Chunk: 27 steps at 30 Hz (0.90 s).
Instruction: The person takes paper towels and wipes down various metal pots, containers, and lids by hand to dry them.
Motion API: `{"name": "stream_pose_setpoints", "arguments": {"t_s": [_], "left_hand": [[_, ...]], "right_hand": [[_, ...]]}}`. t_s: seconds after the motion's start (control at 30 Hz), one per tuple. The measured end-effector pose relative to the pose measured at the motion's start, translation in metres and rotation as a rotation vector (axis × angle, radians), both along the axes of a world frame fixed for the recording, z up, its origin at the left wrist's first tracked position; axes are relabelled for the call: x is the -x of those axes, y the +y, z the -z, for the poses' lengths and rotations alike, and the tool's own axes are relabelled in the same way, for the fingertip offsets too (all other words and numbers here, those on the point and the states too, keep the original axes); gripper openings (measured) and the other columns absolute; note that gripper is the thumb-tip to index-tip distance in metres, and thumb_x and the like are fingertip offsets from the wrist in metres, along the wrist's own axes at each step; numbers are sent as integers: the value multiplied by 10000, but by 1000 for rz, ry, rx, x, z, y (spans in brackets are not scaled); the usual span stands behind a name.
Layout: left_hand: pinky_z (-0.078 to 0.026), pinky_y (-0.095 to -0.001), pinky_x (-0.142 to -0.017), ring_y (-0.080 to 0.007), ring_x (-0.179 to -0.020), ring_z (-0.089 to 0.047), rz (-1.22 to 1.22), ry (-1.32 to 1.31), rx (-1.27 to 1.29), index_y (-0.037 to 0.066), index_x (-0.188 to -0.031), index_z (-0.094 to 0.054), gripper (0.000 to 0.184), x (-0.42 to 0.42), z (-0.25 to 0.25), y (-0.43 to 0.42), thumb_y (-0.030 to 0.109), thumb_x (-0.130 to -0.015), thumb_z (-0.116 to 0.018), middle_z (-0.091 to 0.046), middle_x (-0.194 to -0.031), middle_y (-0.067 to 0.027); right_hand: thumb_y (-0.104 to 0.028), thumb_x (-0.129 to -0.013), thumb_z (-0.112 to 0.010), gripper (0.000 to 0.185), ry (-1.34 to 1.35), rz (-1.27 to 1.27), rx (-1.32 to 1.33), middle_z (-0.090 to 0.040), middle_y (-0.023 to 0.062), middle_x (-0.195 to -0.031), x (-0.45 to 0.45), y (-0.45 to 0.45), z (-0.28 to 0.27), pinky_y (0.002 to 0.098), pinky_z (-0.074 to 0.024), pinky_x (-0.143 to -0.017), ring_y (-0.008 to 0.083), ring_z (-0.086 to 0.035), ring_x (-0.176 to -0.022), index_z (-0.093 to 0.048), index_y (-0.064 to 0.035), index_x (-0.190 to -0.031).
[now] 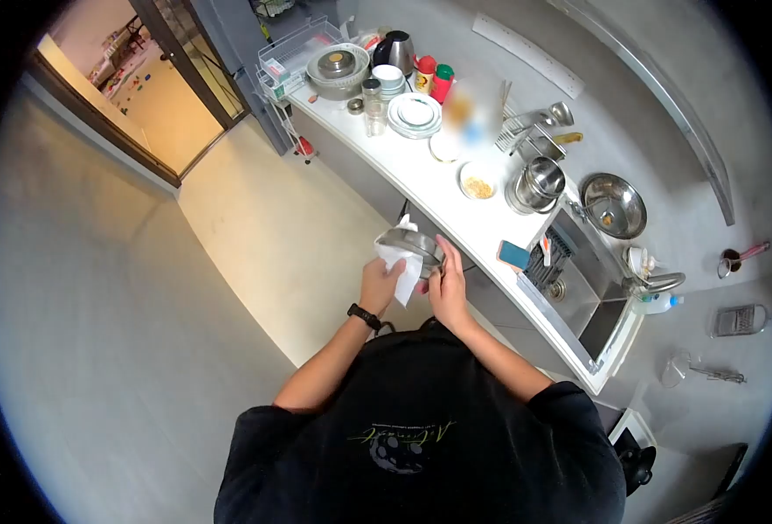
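Observation:
A white paper or cloth sheet (403, 266) is in my left hand (382, 281), whose fingers are closed on it against a round metal pan or bowl (414, 242). My right hand (447, 284) grips the right side of that metal piece, fingers along its rim. Both hands are in front of my chest, just off the counter's front edge. A black band circles my left wrist. Part of the metal piece is hidden behind the sheet.
Along the white counter (421, 188) stand stacked plates (415, 114), a bowl of yellowish food (477, 181), metal pots (539, 183) and a kettle (394, 52). A phone (514, 254) lies beside the sink (578, 301). A doorway (141, 96) opens at the upper left.

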<state>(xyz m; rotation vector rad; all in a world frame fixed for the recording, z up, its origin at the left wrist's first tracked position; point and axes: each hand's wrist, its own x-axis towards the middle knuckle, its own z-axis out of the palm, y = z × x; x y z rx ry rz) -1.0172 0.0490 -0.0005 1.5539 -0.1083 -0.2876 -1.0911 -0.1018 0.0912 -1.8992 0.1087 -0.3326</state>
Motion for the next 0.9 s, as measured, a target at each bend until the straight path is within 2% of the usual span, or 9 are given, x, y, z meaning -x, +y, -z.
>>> {"name": "stream_pose_setpoints", "arguments": {"t_s": [0.07,0.1,0.17,0.3,0.4,0.43,0.63,0.73,0.9], "left_hand": [[-401,-349,-508,-138,-531,-494,5,48,-57,-46,-757,-653,293,-7,-7,13,187,-887,-775,-638,-630,-81],[-401,-349,-508,-138,-531,-494,-1,51,-60,-46,-757,-653,293,-14,-5,21,187,-887,-775,-638,-630,-81],[-406,-365,-506,-187,-497,-497,159,-111,-416,-55,-748,-629,365,-31,9,39,249,-870,-789,-615,-614,-128],[-464,-407,-564,-299,-577,-599,185,-165,-347,-65,-779,-636,426,-64,4,51,324,-845,-796,-642,-690,-190],[-490,-426,-610,-341,-671,-641,214,-237,-638,-56,-774,-640,405,-107,16,62,317,-872,-763,-671,-775,-206],[-490,-426,-610,-341,-671,-641,218,-241,-650,-56,-774,-640,405,-125,17,61,317,-872,-763,-671,-775,-206],[-507,-557,-800,-478,-865,-642,423,-260,-720,-33,-1098,-588,304,-237,49,31,230,-950,-543,-674,-902,-271],[-495,-555,-858,-478,-944,-631,591,-318,-772,-56,-1087,-574,298,-294,67,-7,198,-935,-538,-665,-984,-301],[-501,-477,-965,-442,-1042,-636,818,-323,-846,-81,-1357,-523,505,-384,100,-89,218,-959,-609,-663,-1146,-287]], "right_hand": [[109,-955,-361,613,-17,-19,75,-331,197,-1509,-16,4,5,304,-592,-650,200,-659,-789,-311,-38,-1548],[114,-947,-366,621,-10,-22,126,-338,200,-1509,-25,3,6,304,-592,-649,204,-657,-800,-324,-47,-1545],[118,-940,-371,629,-1,-29,171,-345,203,-1510,-41,0,14,303,-592,-648,207,-655,-811,-336,-56,-1543],[103,-933,-389,624,48,-8,8,-374,204,-1495,-71,-16,50,300,-598,-651,202,-656,-813,-367,-63,-1534],[61,-964,-375,549,160,124,-157,-540,162,-1220,-98,-33,81,292,-555,-546,150,-624,-572,-347,-9,-1508],[35,-989,-372,482,215,113,-332,-582,169,-1172,-108,-46,105,308,-566,-538,178,-652,-594,-346,8,-1469],[-53,-1033,-388,339,331,272,-664,-644,189,-997,-162,-85,156,342,-574,-492,259,-686,-587,-379,5,-1368],[-117,-1050,-437,279,352,341,-696,-633,160,-831,-182,-105,163,364,-571,-490,280,-687,-582,-418,-10,-1306],[-137,-1046,-443,254,366,382,-692,-649,149,-848,-224,-130,137,345,-561,-486,253,-679,-566,-483,-3,-1258]]}}
